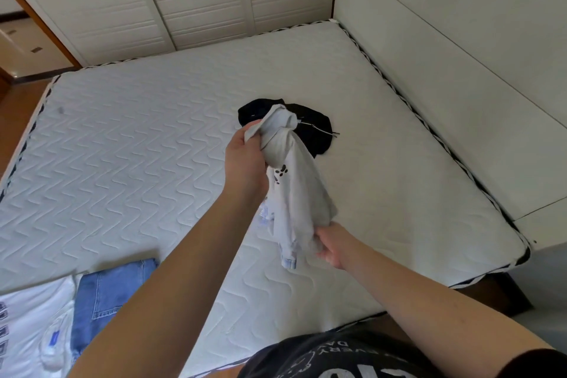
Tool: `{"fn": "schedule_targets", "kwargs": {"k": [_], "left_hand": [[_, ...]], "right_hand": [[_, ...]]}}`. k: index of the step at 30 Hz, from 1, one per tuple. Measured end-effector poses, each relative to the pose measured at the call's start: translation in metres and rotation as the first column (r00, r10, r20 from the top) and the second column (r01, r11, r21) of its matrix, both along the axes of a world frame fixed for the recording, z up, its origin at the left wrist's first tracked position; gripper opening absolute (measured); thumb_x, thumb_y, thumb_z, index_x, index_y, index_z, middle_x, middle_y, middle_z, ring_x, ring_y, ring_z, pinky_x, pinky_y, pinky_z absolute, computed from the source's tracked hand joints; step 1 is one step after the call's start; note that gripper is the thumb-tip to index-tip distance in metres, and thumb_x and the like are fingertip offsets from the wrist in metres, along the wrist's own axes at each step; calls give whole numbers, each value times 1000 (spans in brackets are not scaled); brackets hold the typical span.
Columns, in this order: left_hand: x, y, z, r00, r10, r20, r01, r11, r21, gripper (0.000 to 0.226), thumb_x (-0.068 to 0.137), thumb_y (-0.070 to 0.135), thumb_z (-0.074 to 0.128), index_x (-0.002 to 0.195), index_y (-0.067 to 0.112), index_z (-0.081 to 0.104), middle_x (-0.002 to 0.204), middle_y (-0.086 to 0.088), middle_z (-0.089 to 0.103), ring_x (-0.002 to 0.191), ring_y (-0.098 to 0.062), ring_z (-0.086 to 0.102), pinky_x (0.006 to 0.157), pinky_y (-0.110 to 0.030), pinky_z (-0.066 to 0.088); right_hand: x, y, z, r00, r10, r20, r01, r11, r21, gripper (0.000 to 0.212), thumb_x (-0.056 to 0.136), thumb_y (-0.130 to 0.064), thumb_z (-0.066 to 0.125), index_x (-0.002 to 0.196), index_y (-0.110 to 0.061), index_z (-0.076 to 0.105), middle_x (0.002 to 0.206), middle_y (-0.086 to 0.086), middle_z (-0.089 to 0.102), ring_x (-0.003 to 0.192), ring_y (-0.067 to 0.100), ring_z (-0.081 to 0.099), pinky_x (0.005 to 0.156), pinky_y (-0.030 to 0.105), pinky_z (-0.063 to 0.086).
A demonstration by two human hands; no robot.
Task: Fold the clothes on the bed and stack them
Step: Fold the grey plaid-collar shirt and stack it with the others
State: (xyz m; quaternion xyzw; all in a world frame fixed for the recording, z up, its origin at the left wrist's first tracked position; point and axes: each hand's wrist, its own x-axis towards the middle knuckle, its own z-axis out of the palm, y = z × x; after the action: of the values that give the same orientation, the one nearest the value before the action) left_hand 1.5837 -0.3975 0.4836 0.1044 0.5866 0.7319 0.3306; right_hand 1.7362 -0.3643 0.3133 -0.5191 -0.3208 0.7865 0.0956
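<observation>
L hand (245, 159) up over mid-bed, fingers (251, 129) curled round top end of white garment (294, 190), bunched tight there. R hand (333, 244) lower and nearer the person, gripping the garment's bottom end from the right side. Garment hangs stretched betw. the two hands, clear of the mattress (138, 138), slanting down toward R hand.

Garment: white/pale grey, crumpled into a rope-like twist, small black paw-type print near the upper part, pale blue checked fabric showing at lower edge; can't tell if that's lining or a 2nd piece.

Black garment (316, 132) w/ white drawcord lies rumpled on mattress just behind L hand. Folded blue jeans (104, 301) at near-left edge of bed, beside a white printed piece (33, 325), touching side by side.
</observation>
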Motion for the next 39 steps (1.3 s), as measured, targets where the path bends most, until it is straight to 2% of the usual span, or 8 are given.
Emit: {"fn": "schedule_targets", "kwargs": {"k": [6,10,14,23,28,32,35,39], "left_hand": [[-15,-31,-36,951,-85,-298,-4,958,-288,21,102,26,48,104,22,68,102,2,71,98,-15,67,79,-25,53],[-13,-55,-67,915,-112,-387,-69,903,-425,23,101,27,45,101,19,67,100,-3,69,97,-21,64,81,-35,51],[-7,-77,-85,896,-148,-420,-95,858,-505,27,101,26,41,87,27,64,89,3,66,89,-19,59,74,-30,46],[-10,-116,-101,892,-199,-406,-114,769,-629,32,102,34,40,117,21,65,107,-3,65,89,-18,66,60,-31,59],[-31,-133,-95,741,-343,-577,-304,595,-744,41,102,38,40,81,10,62,70,-10,65,70,-31,65,69,-36,49],[-53,-136,-92,756,-363,-544,-272,582,-766,20,96,17,50,97,15,71,89,-9,70,71,-27,66,68,-29,50],[-65,-136,-96,820,-331,-467,-174,633,-754,33,86,-3,48,95,18,72,93,-7,71,69,-16,66,54,-22,54],[-91,-142,-103,772,-388,-503,-208,594,-777,42,83,-6,46,104,17,73,98,-3,71,79,-26,69,78,-34,58]], "right_hand": [[72,50,6,862,66,503,-302,863,404,33,89,-35,65,113,-12,59,103,12,61,89,27,58,76,36,46],[115,80,14,975,76,207,-118,974,196,28,90,-10,67,116,1,62,109,16,69,99,30,65,89,43,56],[146,94,28,998,-23,-55,25,999,40,12,94,2,56,104,3,63,82,7,75,72,12,70,59,19,56],[155,98,27,985,135,104,-153,970,189,14,89,-17,70,90,-7,60,80,9,69,56,10,68,51,23,56],[141,109,37,944,115,308,-267,814,516,22,84,-20,77,93,-6,64,67,10,66,42,8,56,43,22,49],[119,113,48,945,222,241,-324,733,598,16,90,-2,66,103,5,70,80,13,68,64,17,65,62,20,58],[99,115,49,851,286,441,-525,499,689,12,89,2,62,92,-2,73,75,7,66,70,23,63,65,15,54],[80,125,42,677,138,723,-735,170,656,22,87,1,52,96,-2,71,90,15,70,87,34,64,75,37,51]]}}
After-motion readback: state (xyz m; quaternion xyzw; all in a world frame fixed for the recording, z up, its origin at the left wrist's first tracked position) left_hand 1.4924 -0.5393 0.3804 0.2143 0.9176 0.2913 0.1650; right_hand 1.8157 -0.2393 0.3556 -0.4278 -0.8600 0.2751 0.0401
